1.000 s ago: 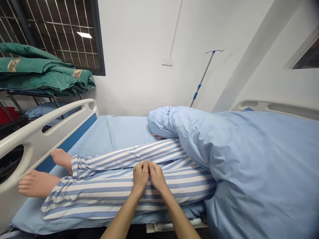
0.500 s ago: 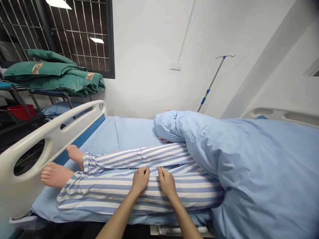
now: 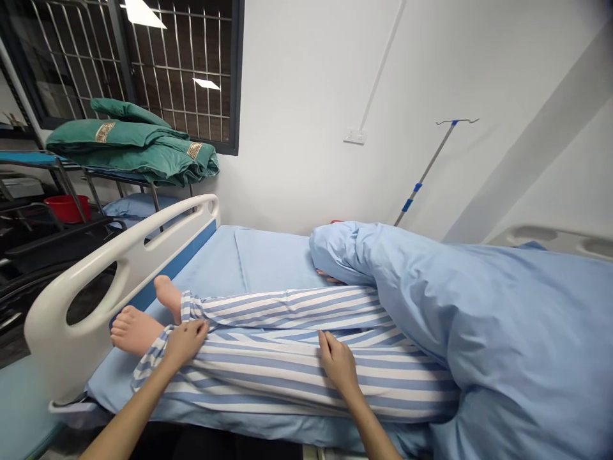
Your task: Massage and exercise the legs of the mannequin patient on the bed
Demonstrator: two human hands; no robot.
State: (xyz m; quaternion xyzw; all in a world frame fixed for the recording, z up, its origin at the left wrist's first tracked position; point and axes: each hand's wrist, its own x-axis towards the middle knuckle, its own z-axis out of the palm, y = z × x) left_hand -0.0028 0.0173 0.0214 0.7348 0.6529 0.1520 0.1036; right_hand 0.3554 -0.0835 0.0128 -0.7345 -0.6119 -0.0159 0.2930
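A figure with smooth, doll-like bare feet (image 3: 136,329) lies on the bed in blue-and-white striped trousers (image 3: 268,370). My left hand (image 3: 184,343) is closed on the trouser leg nearer me, low down by the ankle. Further up that same leg, around the knee or thigh, my right hand (image 3: 339,363) has its fingers curled on the striped cloth. Both fingertips' undersides are hidden. A pale blue quilt (image 3: 507,332) is folded back over the upper body, and a bit of the figure's hand (image 3: 328,276) shows under its edge.
A cream footboard (image 3: 76,287) closes the bed's left end. The light blue sheet (image 3: 268,259) shows beyond the legs. Behind stand an IV pole (image 3: 426,169), a wall socket (image 3: 354,136), folded green quilts (image 3: 138,140) on a rack and a red bucket (image 3: 68,208).
My left hand has moved left along the trouser leg, from beside the right hand to near the ankle. My right hand stays at about the same place. The view has shifted slightly left.
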